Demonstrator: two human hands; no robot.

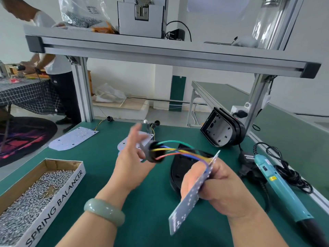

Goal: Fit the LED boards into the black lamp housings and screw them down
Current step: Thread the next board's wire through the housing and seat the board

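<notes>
My right hand (219, 189) grips a white LED board (188, 202) edge-on above the green mat. Coloured wires (178, 150) run from the board's top to a black rubber grommet (154, 152), which my left hand (131, 161) pinches between thumb and fingers; the hand is blurred. Under my hands a black lamp housing (175, 168) lies flat, partly hidden. Another black lamp housing (220, 131) stands on edge at the back right. Two more LED boards lie on the mat, one at the left (71, 139) and one behind my left hand (124, 144).
A cardboard box (58, 198) full of screws sits at the front left. A teal electric screwdriver (281, 188) with its black cable lies at the right. An aluminium shelf frame (160, 50) crosses overhead. Another person stands at a table at the far left.
</notes>
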